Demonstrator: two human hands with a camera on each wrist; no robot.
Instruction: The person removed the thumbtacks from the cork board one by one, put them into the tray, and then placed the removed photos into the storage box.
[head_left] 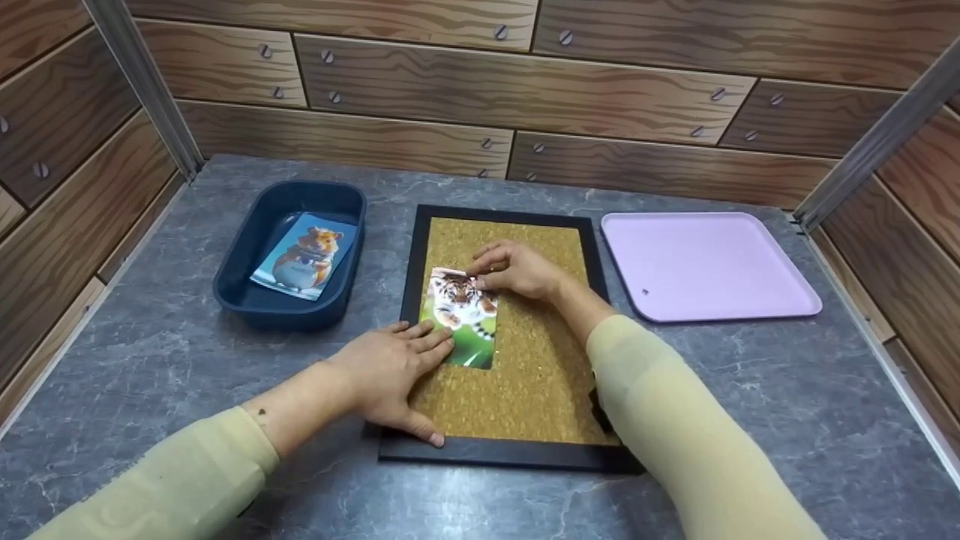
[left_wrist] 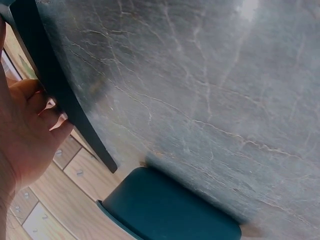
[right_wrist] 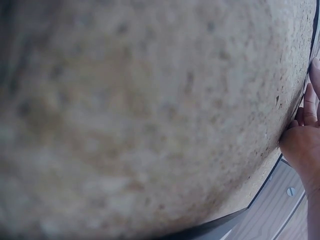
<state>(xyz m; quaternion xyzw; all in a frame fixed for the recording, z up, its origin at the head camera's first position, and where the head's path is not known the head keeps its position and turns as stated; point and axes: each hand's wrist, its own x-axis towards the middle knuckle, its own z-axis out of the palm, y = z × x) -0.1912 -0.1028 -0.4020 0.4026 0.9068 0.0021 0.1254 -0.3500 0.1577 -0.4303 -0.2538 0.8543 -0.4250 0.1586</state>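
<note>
A tiger cub picture (head_left: 469, 341) lies on a cork board (head_left: 536, 397) with a black frame, left of the board's middle. My left hand (head_left: 386, 371) rests spread across the board's left side. Its fingertips press the picture's lower left edge and its thumb touches the frame's bottom bar. At the picture's top right corner, my right hand (head_left: 521, 270) has thumb and forefinger brought together around something tiny and dark, apparently a small pin, mostly hidden by the fingers. The right wrist view shows mainly blurred cork, with the right hand (right_wrist: 302, 145) at its edge.
Left of the board stands a dark blue bin (head_left: 281, 319) with a hamster picture (head_left: 304, 259) inside. A lilac tray (head_left: 712, 262) lies to the right, holding one tiny dark pin-like thing (head_left: 645, 292). Wood-patterned walls (head_left: 450, 82) enclose the grey marbled table (head_left: 135, 322).
</note>
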